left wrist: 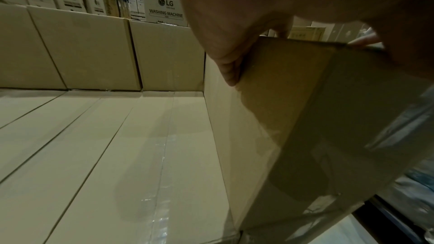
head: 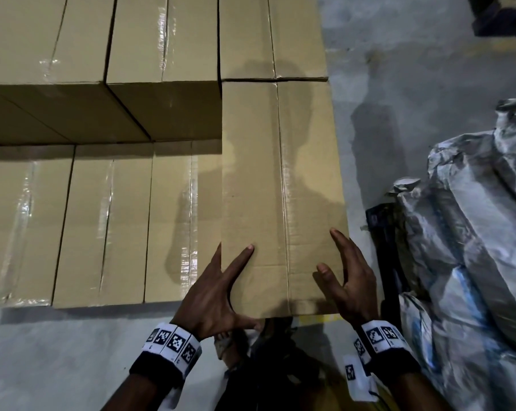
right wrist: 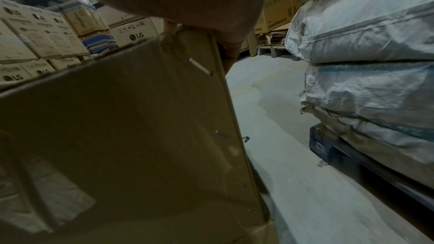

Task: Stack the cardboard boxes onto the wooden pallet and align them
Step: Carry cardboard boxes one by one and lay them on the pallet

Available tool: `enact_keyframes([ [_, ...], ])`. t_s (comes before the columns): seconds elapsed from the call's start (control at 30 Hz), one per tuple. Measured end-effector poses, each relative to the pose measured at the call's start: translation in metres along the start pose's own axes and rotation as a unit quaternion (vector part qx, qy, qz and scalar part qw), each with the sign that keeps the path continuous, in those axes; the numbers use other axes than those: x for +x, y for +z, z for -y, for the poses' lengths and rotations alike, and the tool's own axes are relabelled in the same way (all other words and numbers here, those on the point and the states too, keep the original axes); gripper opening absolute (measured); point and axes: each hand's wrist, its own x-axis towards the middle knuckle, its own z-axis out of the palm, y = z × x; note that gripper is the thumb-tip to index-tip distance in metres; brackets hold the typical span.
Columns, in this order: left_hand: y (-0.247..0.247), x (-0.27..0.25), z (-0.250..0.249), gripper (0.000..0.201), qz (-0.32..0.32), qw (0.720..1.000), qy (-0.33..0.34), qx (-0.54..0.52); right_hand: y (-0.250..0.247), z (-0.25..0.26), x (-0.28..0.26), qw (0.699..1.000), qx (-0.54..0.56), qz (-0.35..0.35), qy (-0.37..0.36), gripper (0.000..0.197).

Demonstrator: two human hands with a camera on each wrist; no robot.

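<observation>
Step in hand, by my read: placing and squaring a box at the right end of the stack. Both hands are gripping the near end of a long plain brown cardboard box w/ a taped centre seam [head: 280, 179]; left hand [head: 218, 301] is clamping the near-left corner, thumb lying on the top face and fingers going under/behind the near edge, while right hand [head: 353, 280] is wrapping the near-right corner, thumb and forefinger spread on top, rest of the fingers down the right side. The box is sitting at the upper-tier level, its left side running along the upper-row taped brown boxes [head: 132, 54] and standing above the lower-row taped brown boxes [head: 102, 221], its far end butting another brown box behind [head: 274, 40]; its near end seems to be overhanging the lower row's front edge toward the person. Wooden pallet isn't visible, hidden under the stack. Next move prob. calls for pushing it fwd/left till flush, then letting go w/o dragging it back. Around: grey concrete floor [head: 58, 351], grey woven plastic sacks piled on a dark pallet [head: 473, 232] close on the right, narrowing the aisle; printed white LG appliance cartons [left wrist: 164, 5] are standing beyond the stack. The sacks may be crowding the right elbow.
</observation>
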Motion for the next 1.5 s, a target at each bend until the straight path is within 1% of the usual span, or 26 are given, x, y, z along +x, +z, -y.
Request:
enact_keyframes([
  [0.43, 0.001, 0.003, 0.003, 0.141, -0.012, 1.0, 0.018, -0.017, 0.002, -0.003, 0.004, 1.0, 0.001, -0.008, -0.007, 0.079],
  [0.73, 0.004, 0.002, 0.005, 0.14, -0.018, 1.0, 0.023, 0.0, 0.003, -0.004, 0.005, 1.0, 0.004, -0.012, -0.005, 0.079],
  [0.97, 0.005, 0.002, 0.006, 0.14, -0.012, 1.0, 0.012, 0.014, 0.004, -0.006, 0.004, 1.0, 0.014, -0.017, 0.003, 0.077],
  [1.17, 0.004, 0.0, 0.005, 0.137, 0.001, 1.0, -0.02, 0.013, 0.003, -0.004, 0.004, 1.0, 0.006, -0.028, 0.0, 0.075],
  [1.23, 0.007, -0.001, 0.006, 0.136, -0.001, 1.0, -0.022, 0.009, 0.002, -0.005, 0.004, 1.0, 0.004, -0.02, 0.007, 0.075],
  [1.33, 0.01, -0.005, 0.012, 0.138, -0.013, 0.999, -0.021, -0.02, -0.006, -0.008, 0.001, 0.999, 0.032, 0.003, 0.032, 0.08],
  [1.43, 0.009, -0.013, 0.022, 0.141, -0.023, 0.998, -0.018, -0.058, -0.018, -0.011, -0.015, 0.995, 0.06, 0.011, 0.077, 0.087],
  [1.5, 0.007, -0.021, 0.026, 0.144, -0.024, 0.995, -0.024, -0.093, -0.025, -0.01, -0.031, 0.993, 0.053, 0.022, 0.102, 0.093],
])
